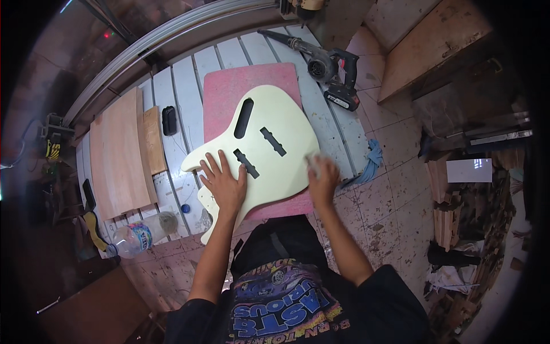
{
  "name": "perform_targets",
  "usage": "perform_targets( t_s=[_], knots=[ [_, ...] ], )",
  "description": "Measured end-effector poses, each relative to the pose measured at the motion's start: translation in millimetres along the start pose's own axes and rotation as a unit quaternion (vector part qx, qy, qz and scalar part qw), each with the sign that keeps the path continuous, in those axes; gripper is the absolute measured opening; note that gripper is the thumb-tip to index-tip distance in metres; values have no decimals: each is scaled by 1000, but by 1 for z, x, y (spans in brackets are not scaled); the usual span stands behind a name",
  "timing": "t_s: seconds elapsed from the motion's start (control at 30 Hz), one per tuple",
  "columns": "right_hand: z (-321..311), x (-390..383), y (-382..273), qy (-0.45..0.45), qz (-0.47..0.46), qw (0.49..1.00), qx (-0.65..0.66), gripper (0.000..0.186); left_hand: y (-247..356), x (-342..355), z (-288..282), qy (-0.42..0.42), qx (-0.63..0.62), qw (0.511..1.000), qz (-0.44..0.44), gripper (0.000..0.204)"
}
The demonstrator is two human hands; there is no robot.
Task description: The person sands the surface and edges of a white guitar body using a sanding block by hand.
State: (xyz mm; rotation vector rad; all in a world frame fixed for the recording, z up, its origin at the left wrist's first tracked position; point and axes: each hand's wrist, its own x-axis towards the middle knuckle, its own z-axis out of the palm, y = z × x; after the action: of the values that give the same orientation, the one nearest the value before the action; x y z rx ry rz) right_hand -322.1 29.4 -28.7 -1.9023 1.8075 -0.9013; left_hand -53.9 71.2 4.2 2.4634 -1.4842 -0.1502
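A cream-white electric guitar body (275, 112), with a long slot and two pickup cut-outs, lies on a pink pad (223, 83). My left hand (223, 183) rests flat on the body's left part, fingers spread, beside the lower cut-out. My right hand (321, 178) is at the body's right edge, fingers closed on a small pale pad (311, 160), blurred and too small to make out clearly.
The slatted white bench (209, 57) also holds a cordless blower (326, 69), wooden boards (114, 149), a black case (169, 120), a plastic bottle (132, 238) and a blue cap (185, 208). A blue cloth (372, 157) hangs at its right edge. Wood scraps (450, 223) are stacked at right.
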Motion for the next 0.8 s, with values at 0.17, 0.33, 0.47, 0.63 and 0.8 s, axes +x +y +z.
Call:
perform_targets(
  t_s=[0.17,0.33,0.47,0.63,0.8],
  knots=[
    [-11,-44,-6,-14,-133,991,-20,46,2,3,-2,1,2,1000,-4,83],
    [-18,30,-8,-7,40,998,40,41,2,-1,-2,-12,-3,1000,-5,83],
    [-11,-52,-11,-2,-93,995,-39,41,-2,-2,0,-8,5,1000,-4,83],
    [-14,18,5,-14,23,999,28,41,3,-1,-3,-15,3,1000,-2,83],
    [-6,-12,-5,11,1,1000,13,42,2,1,-3,-24,15,1000,-6,83]
  ],
)
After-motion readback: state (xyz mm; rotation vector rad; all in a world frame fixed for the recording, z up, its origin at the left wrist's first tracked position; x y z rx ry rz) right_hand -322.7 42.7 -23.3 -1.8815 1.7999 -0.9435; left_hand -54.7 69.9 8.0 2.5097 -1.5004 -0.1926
